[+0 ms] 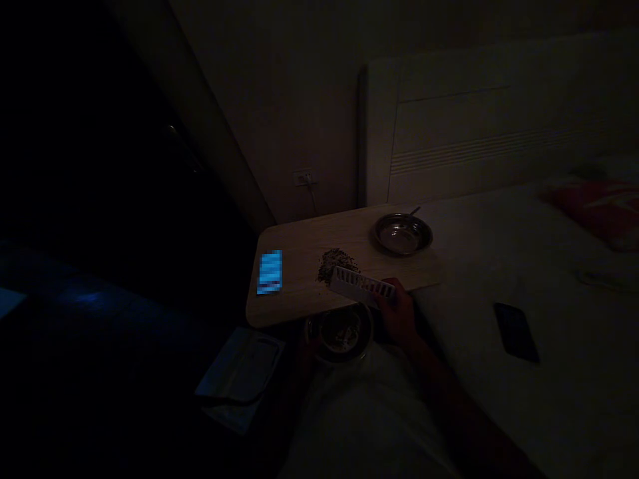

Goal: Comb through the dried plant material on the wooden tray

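The room is very dark. My right hand (399,313) is closed on one end of a white ribbed plastic scraper (360,286), whose far edge rests against a small pile of dark crumbs (335,262) on the light wooden table (299,299). Just below the table's near edge, a metal bowl (340,332) with some bits in it sits under the scraper. My left hand seems to be at the bowl's left rim (310,342), but it is too dark to make out its fingers.
A second metal bowl (403,233) with a spoon stands at the table's back right. A lit phone (270,271) lies at the table's left. A dark phone (516,331) lies on the white bed. A headboard (499,126) stands behind, and pale packaging (239,372) lies on the floor.
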Demonstrator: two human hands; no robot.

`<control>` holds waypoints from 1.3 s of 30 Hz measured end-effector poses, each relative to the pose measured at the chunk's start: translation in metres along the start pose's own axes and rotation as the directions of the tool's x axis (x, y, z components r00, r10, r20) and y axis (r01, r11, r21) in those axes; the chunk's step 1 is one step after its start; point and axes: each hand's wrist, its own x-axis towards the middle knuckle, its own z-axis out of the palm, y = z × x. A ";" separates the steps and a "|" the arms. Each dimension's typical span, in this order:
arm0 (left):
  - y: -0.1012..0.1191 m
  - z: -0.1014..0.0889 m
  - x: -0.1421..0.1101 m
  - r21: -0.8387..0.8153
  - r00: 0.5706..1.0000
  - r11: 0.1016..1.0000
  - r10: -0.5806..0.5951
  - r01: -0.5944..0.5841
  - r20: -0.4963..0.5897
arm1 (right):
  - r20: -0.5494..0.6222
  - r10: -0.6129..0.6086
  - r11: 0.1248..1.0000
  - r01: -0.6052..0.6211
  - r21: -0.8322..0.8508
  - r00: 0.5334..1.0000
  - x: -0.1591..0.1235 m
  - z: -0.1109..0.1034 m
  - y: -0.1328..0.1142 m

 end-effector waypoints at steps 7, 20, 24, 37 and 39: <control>0.007 0.006 -0.007 0.000 1.000 1.000 0.012 -0.012 -0.024 | -0.016 -0.031 0.998 0.030 -0.049 0.999 0.004 0.008 -0.008; 0.004 0.005 -0.004 -0.023 0.999 0.999 0.034 -0.034 0.015 | -0.018 -0.042 0.999 0.042 -0.029 0.999 0.006 0.008 -0.004; 0.007 0.006 -0.007 -0.032 1.000 0.999 0.030 -0.030 -0.006 | 0.001 -0.037 0.999 0.037 -0.025 0.999 0.008 0.007 0.000; 0.007 0.004 -0.008 -0.003 1.000 1.000 0.015 -0.015 0.001 | 0.042 -0.033 0.999 0.034 -0.009 0.999 0.010 0.009 0.003; 0.007 0.004 -0.009 -0.017 1.000 1.000 0.008 -0.008 0.023 | 0.051 -0.035 0.999 0.035 -0.001 0.998 0.009 0.010 0.003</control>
